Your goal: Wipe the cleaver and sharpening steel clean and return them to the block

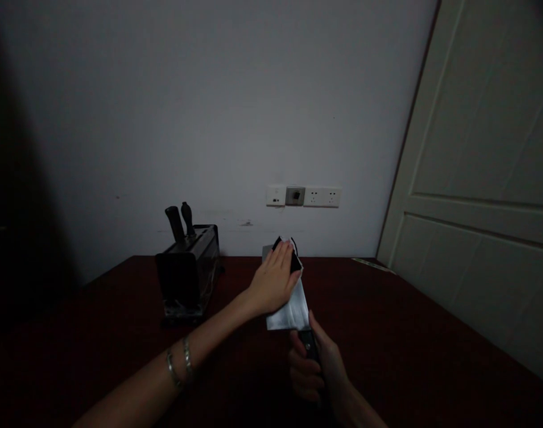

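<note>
A cleaver (293,312) with a broad, shiny blade is held up over the table, its blade pointing away from me. My right hand (313,368) is wrapped round its black riveted handle. My left hand (275,279) presses a black cloth with a pale edge (295,261) against the blade, fingers stretched along it and thumb at its right edge. The cloth and this hand hide much of the blade's upper part. Two bracelets circle my left forearm.
To the left on the dark red table (409,333) stands a knife block (186,273) holding two black-handled tools. A pale wall with sockets (322,197) is behind, and a panelled door (480,178) lies to the right. A thin strip (373,265) rests near the back right.
</note>
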{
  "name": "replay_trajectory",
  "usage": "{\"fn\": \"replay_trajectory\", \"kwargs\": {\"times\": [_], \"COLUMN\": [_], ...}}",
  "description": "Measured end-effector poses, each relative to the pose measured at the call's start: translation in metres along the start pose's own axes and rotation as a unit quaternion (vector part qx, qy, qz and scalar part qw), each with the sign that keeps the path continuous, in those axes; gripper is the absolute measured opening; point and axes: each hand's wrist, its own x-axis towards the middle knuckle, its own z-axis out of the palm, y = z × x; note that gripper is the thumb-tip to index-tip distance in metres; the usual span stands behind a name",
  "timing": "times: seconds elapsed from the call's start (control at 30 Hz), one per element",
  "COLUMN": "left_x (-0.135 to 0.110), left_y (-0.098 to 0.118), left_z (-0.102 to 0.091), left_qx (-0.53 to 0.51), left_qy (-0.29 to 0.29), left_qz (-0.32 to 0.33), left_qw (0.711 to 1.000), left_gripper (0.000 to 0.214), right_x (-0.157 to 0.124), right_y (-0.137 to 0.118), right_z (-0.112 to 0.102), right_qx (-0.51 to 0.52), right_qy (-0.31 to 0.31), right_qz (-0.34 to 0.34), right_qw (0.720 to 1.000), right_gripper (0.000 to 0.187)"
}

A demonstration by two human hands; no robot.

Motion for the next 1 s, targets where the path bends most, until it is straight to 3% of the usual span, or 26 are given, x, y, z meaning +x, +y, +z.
{"fn": "replay_trajectory", "kwargs": {"times": [0.17, 0.37, 0.5, 0.83, 1.0], "left_x": [0.012, -0.020, -0.028, 0.011, 0.028], "left_y": [-0.005, 0.028, 0.033, -0.011, -0.034], "left_z": [0.000, -0.011, -0.017, -0.001, 0.000], "left_qx": [0.003, 0.017, 0.023, 0.028, -0.020], "left_qy": [0.003, -0.025, -0.038, -0.052, -0.034], "left_qz": [-0.005, 0.093, 0.120, 0.078, 0.040], "left_qw": [1.000, 0.995, 0.992, 0.995, 0.998], "left_gripper": [0.058, 0.060, 0.058, 0.060, 0.057], "right_x": [-0.001, -0.005, -0.007, -0.003, -0.003], "right_y": [-0.002, -0.011, -0.014, -0.007, -0.005], "right_z": [0.001, 0.001, 0.004, 0.006, 0.004], "right_qx": [0.008, 0.027, 0.037, 0.047, 0.059], "right_qy": [0.003, -0.012, -0.012, -0.041, -0.056], "right_qz": [0.004, -0.008, -0.011, 0.003, 0.013], "right_qw": [1.000, 1.000, 0.999, 0.998, 0.997], "right_gripper": [0.045, 0.044, 0.044, 0.042, 0.041]}}
